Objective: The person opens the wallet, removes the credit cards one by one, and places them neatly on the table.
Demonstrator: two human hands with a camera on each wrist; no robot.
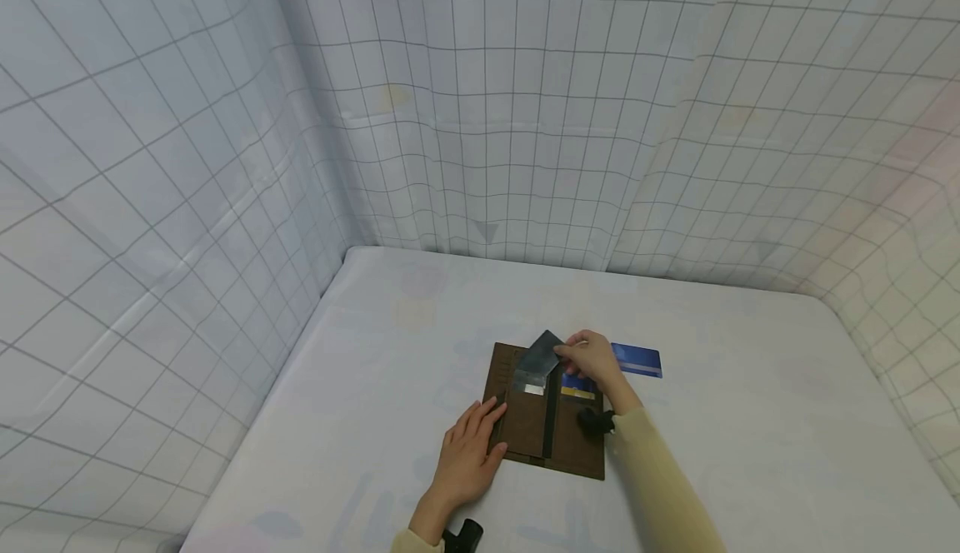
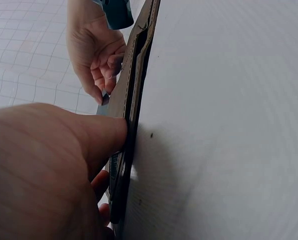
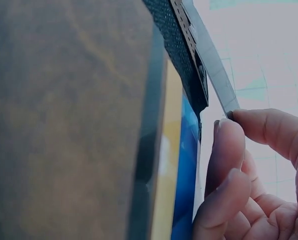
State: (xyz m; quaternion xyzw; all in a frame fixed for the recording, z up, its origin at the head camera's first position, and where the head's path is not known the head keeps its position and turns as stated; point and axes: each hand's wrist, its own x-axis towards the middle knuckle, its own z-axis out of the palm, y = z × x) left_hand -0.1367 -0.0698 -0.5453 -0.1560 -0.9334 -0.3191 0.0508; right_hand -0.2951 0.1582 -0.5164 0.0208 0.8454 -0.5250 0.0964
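Note:
A brown leather wallet lies spread open on the white-covered table. My right hand pinches the corner of a dark grey card between thumb and fingertips. This card slants over the top of the wallet's left inner side, its lower end by the pocket there. In the right wrist view the grey card stands edge-on at the fingertips. Below my right hand, a blue and yellow card sits in the right-hand pocket. My left hand rests with extended fingers on the wallet's left edge, thumb on the lower corner.
Another blue card with a pale stripe lies on the table just right of my right hand. A dark strap runs down the wallet's middle. White grid-patterned curtains stand around the table's back and sides.

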